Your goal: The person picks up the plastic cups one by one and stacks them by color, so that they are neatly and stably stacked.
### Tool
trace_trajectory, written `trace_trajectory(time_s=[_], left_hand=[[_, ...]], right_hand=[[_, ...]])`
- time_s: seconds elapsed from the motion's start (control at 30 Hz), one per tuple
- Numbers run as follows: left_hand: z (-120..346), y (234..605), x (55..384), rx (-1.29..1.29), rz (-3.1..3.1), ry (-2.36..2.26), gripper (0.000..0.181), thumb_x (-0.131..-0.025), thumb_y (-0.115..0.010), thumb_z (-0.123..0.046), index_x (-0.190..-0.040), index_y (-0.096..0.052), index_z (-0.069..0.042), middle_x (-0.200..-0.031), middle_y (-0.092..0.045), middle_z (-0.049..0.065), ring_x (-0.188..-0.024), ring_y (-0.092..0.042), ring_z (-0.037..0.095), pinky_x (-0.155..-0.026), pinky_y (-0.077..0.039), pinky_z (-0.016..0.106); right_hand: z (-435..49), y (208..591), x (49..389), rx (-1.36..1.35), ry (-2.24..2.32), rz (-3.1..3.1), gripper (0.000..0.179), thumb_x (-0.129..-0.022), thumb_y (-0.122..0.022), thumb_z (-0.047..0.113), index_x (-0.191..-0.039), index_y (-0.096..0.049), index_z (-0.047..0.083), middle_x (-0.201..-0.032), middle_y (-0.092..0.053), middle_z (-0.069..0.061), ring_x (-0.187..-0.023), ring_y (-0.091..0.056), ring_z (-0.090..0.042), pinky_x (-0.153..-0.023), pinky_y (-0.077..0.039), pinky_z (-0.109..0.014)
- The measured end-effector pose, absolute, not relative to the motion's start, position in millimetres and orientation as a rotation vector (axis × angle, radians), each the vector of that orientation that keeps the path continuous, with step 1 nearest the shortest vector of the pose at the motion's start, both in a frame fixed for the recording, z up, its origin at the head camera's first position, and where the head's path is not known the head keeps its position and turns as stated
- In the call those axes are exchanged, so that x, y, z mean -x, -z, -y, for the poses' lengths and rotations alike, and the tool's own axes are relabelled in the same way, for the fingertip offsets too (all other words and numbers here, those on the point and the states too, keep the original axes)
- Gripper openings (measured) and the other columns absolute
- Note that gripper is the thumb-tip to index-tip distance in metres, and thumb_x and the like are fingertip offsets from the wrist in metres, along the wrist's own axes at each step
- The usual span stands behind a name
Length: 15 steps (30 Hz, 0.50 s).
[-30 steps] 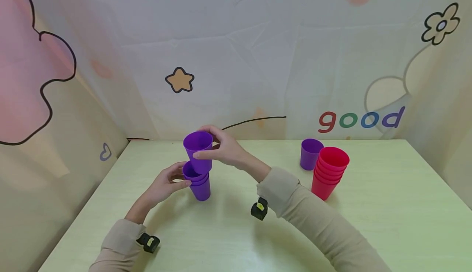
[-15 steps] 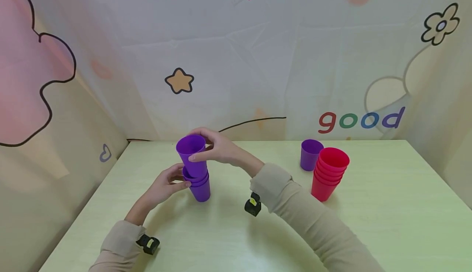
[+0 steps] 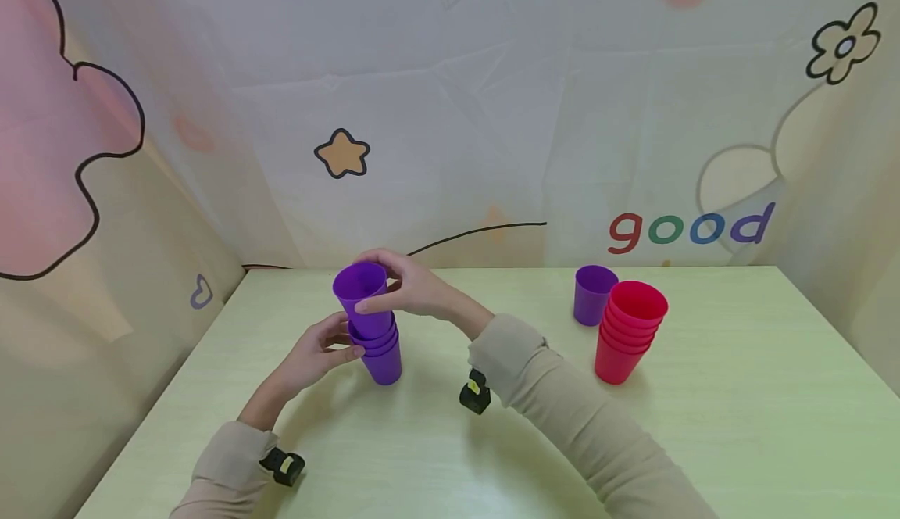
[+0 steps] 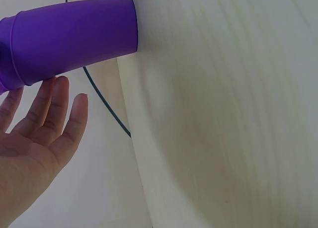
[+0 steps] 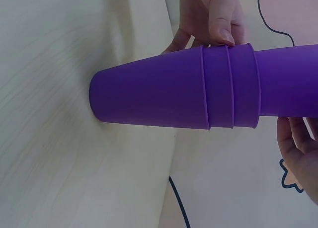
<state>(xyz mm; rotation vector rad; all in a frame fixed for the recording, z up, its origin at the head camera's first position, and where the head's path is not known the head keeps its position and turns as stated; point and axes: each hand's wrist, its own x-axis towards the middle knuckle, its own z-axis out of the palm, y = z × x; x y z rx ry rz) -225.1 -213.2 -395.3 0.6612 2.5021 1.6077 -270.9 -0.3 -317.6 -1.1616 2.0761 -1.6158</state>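
On the left of the table in the head view, a stack of three nested purple cups point(image 3: 383, 366) stands upright. My left hand point(image 3: 312, 356) holds it near the rims, thumb in front and fingers behind; in the left wrist view the fingertips point(image 4: 60, 84) touch its side. My right hand point(image 3: 420, 291) grips another purple cup point(image 3: 373, 322) between thumb and fingers, mouth up and slightly tilted. The lower part of this cup point(image 5: 288, 81) is inside the stack's top cup, as the right wrist view shows. Its bottom is hidden there.
At the right of the pale green table point(image 3: 759, 394) stands a stack of several red cups point(image 3: 619, 359). Just behind it is a single purple cup point(image 3: 591, 298). A printed cloth backdrop point(image 3: 450, 128) rises behind the table's far edge.
The right hand has moved left and down, lowering its purple cup into the top of the purple stack. The left hand and the stack have stayed in place.
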Motion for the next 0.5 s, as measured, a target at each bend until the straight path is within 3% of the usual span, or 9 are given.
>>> trace_trajectory(time_s=[0.5], left_hand=[[212.2,394.7,223.9,-0.673,-2.519,-1.609,0.051,-0.086,-0.062,-0.009,-0.132,-0.041,-0.001,-0.117,-0.054,0.021,-0.106,-0.051,0.035,-0.088,-0.043,0.043]], right_hand=[[0.6,335.3,271.4,1.164,1.552,-2.15,0.059,-0.076,-0.071,0.015,-0.128,-0.044,0.006,-0.114,-0.056,-0.005,-0.098,-0.056,-0.013,-0.082,-0.047,-0.027]])
